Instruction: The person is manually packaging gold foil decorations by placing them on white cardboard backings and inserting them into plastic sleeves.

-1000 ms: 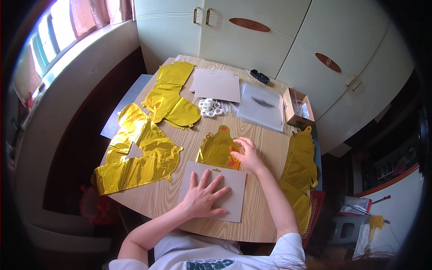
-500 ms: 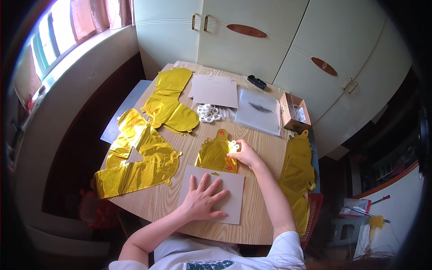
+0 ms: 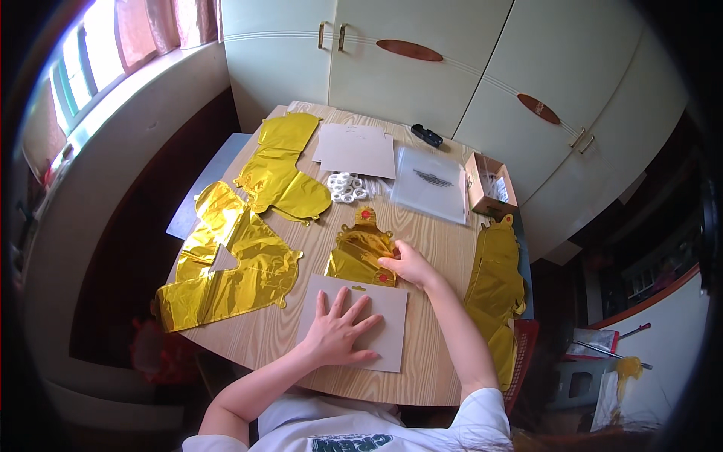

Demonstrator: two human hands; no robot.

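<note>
My left hand (image 3: 343, 328) lies flat with spread fingers on a grey cardboard sheet (image 3: 388, 350) that has a hang hole at its far edge. Beyond it, a folded gold foil balloon (image 3: 354, 252) sticks out from the card's far edge; its nearer part is hidden by the card. Small tabs line its rim, and red spots show near its tip and its lower right corner. At the balloon's right edge, my right hand (image 3: 410, 265) has its fingers closed on the foil.
Flat gold foil balloons lie at the left (image 3: 233, 264), far left (image 3: 282, 166) and right (image 3: 493, 286). Toward the back are cardboard sheets (image 3: 354, 149), white rings (image 3: 346, 188), clear plastic bags (image 3: 429, 188), a small box (image 3: 489, 188) and a black object (image 3: 427, 135).
The balloon's far part has lifted and curled, and its tip has shifted slightly. My right hand has moved a little nearer along the right edge. My left hand stays put.
</note>
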